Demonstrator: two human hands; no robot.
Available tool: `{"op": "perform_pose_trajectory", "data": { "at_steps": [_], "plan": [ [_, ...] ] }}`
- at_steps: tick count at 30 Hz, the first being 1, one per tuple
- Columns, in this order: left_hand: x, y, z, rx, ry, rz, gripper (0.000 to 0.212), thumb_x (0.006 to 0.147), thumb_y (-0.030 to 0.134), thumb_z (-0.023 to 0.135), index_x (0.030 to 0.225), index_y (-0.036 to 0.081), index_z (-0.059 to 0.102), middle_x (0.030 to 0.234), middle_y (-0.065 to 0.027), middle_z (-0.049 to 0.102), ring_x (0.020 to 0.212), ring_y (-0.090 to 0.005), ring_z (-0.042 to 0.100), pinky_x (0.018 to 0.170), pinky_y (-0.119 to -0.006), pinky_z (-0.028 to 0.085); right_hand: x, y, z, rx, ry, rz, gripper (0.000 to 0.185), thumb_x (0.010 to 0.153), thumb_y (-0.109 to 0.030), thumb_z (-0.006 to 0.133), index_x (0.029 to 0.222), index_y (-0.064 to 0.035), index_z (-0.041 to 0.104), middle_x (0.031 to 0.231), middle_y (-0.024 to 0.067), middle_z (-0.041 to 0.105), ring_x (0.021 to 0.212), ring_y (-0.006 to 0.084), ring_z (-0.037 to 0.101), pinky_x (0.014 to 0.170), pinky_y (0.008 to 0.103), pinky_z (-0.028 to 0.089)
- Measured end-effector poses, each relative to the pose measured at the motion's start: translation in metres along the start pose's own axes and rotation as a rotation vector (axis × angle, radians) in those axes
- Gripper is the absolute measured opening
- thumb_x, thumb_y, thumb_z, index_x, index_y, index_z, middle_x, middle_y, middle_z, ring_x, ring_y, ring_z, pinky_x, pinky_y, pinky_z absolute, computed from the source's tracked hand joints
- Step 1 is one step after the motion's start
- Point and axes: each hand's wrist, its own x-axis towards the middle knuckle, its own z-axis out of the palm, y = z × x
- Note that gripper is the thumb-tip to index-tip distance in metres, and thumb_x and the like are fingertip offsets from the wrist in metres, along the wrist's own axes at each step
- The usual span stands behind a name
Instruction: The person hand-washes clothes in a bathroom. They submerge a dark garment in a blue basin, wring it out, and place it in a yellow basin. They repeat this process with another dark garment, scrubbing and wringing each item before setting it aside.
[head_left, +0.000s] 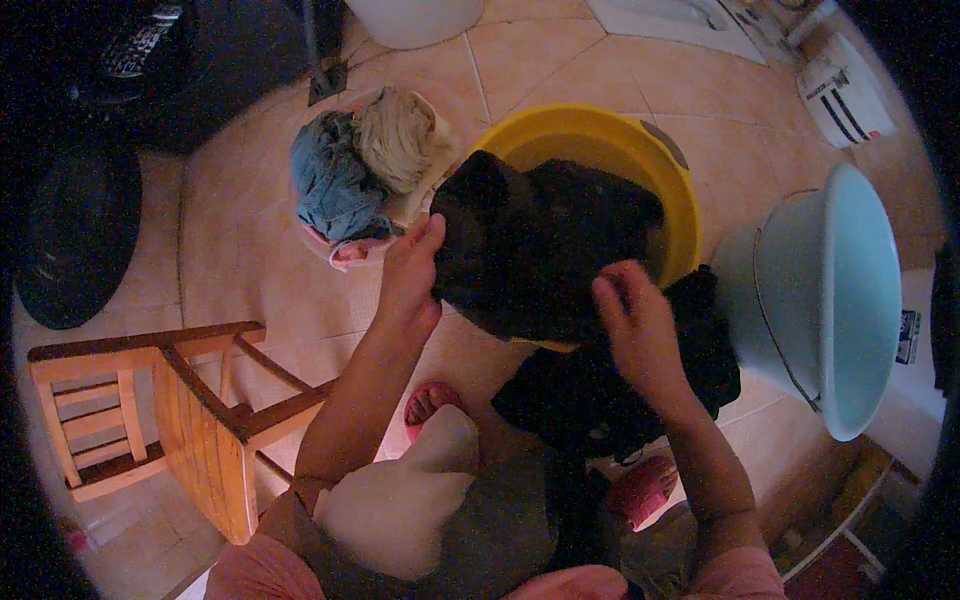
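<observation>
A dark cloth garment (540, 247) is spread over a yellow plastic basin (577, 124) and covers much of its mouth. My left hand (412, 277) grips the garment's left edge, thumb uppermost. At its lower right, my right hand (637, 322) has curled fingers pinched on the cloth, slightly blurred. More black cloth (705, 337) lies below the basin's right side, partly under my right forearm, and reaches towards my legs. What the basin holds beneath the garment is mostly hidden.
A pink basin (322, 240) holds blue cloth (337, 180) and beige cloth (397, 142). A light-blue bucket (780, 285) with a wire handle stands at right. A wooden chair (202, 442) is at lower left, a black round object (79, 240) at far left. Pink slippers (641, 495) are on my feet.
</observation>
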Motion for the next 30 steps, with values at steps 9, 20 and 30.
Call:
{"op": "perform_pose_trajectory", "data": {
  "at_steps": [9,20,30],
  "plan": [
    [0.009,-0.019,0.016,0.458,-0.201,0.156,0.037,0.083,0.029,0.059,0.107,0.001,0.054,0.099,-0.01,0.06,0.088,-0.0214,0.058,0.082,-0.031,0.045,0.036,0.036,0.001,1.363,0.329,0.598,0.02,0.088,-0.016,0.05,0.1,0.0,0.054,0.095,0.009,0.06,0.084,0.0224,0.057,0.077,0.0348,0.046],
    [0.094,-0.08,0.086,1.558,0.122,0.385,0.075,0.082,0.052,0.045,0.129,-0.005,0.029,0.13,-0.0285,0.03,0.123,-0.0416,0.027,0.102,-0.052,0.018,0.126,0.103,0.061,-0.259,0.465,-0.069,0.047,0.081,-0.021,0.057,0.118,0.0025,0.041,0.105,0.0228,0.054,0.099,0.0374,0.051,0.087,0.042,0.04],
    [0.139,-0.096,0.076,1.508,-0.069,0.234,0.049,0.086,0.042,0.043,0.111,0.001,0.052,0.111,-0.0252,0.05,0.104,-0.0401,0.048,0.094,-0.046,0.034,0.146,0.129,0.074,-0.381,0.171,0.419,0.044,0.087,-0.034,0.044,0.119,-0.0037,0.046,0.107,0.022,0.055,0.094,0.0383,0.054,0.081,0.0464,0.043]
  ]
}}
